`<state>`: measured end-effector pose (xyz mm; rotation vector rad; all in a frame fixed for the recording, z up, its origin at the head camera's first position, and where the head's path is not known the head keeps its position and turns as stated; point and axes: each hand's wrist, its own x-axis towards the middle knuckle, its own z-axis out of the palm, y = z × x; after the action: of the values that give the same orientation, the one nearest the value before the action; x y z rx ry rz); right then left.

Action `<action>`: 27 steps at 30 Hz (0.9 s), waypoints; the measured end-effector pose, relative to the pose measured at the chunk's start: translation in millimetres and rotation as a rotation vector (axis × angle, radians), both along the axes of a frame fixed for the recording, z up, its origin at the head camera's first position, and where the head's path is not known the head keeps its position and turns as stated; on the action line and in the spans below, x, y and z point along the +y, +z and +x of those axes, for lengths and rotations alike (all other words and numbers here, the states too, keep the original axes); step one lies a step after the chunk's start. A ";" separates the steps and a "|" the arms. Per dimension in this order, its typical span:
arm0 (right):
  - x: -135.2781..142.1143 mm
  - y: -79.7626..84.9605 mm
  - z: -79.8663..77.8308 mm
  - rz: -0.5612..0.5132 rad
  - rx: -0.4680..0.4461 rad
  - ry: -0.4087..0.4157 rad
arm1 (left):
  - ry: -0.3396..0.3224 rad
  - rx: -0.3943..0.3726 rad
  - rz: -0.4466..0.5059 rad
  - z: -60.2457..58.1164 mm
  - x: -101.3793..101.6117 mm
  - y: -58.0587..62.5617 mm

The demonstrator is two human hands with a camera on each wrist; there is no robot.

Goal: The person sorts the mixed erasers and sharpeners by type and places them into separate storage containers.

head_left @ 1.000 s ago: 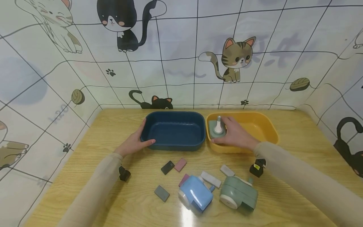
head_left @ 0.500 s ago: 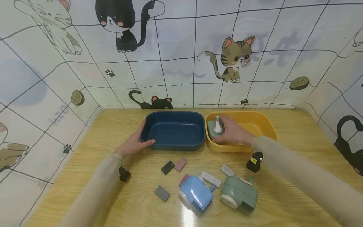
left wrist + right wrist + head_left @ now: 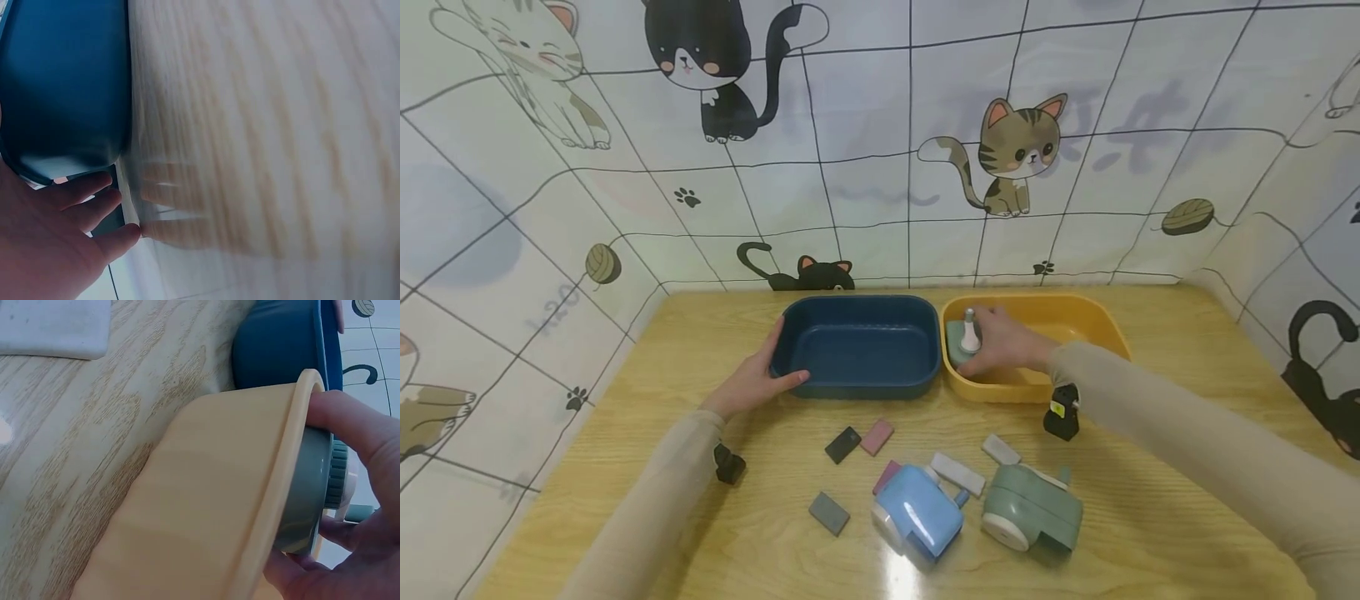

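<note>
In the yellow bin (image 3: 1060, 321), my right hand (image 3: 1007, 342) grips a green pencil sharpener (image 3: 956, 335) with a white crank arm pointing up. It sits against the bin's left end, thumb and fingers on opposite sides of its body. The right wrist view shows the green sharpener body (image 3: 306, 487) partly hidden behind the bin's rim (image 3: 275, 487). My left hand (image 3: 752, 379) rests at the left end of the dark blue bin (image 3: 865, 342), thumb over the near rim. In the left wrist view, the left fingers (image 3: 94, 212) are spread and fairly straight beside that bin's outer wall.
On the wooden table lie a blue sharpener (image 3: 921, 508) and another green sharpener (image 3: 1033, 508). Several eraser-like blocks are scattered nearby, among them a black one (image 3: 843, 445), a pink one (image 3: 877, 436), a grey one (image 3: 829, 512) and a white one (image 3: 957, 474). A cat-print backdrop surrounds the table.
My right hand has shifted slightly left with the green sharpener, bringing it closer against the yellow bin's left end. The left hand stays at the blue bin.
</note>
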<state>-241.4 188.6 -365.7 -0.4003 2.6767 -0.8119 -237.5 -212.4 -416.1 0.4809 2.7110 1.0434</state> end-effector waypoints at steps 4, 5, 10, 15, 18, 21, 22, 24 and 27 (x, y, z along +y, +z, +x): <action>-2.8 -0.6 0.5 -0.013 -0.007 -0.004 | 0.008 -0.006 0.015 0.6 -0.6 -0.3; -2.6 -0.7 0.9 -0.017 -0.009 0.001 | 0.006 -0.007 0.014 0.5 -0.6 -0.7; 0.7 -0.8 4.2 -0.022 -0.029 0.017 | -0.007 -0.016 0.014 -0.4 -0.4 -2.5; 6.2 -0.6 6.7 -0.042 -0.040 0.047 | -0.011 -0.028 0.023 0.4 -1.1 -1.7; 9.4 0.1 7.7 -0.065 -0.048 0.061 | -0.011 -0.033 0.027 1.0 -2.0 -0.9; 13.6 1.0 9.1 -0.096 -0.054 0.071 | -0.013 -0.032 0.030 1.0 -2.3 -0.6; 15.3 1.3 9.8 -0.115 -0.058 0.074 | -0.014 -0.031 0.030 0.9 -2.4 -0.6; 18.5 2.2 11.3 -0.142 -0.049 0.082 | -0.015 -0.030 0.030 0.8 -2.3 -0.4; 22.1 5.2 15.4 -0.162 -0.014 0.096 | -0.013 -0.031 0.028 0.7 -1.9 0.1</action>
<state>-226.0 210.7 -360.5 -0.5552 2.5657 -1.0009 -236.9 -214.3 -416.0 0.4821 2.6661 1.0781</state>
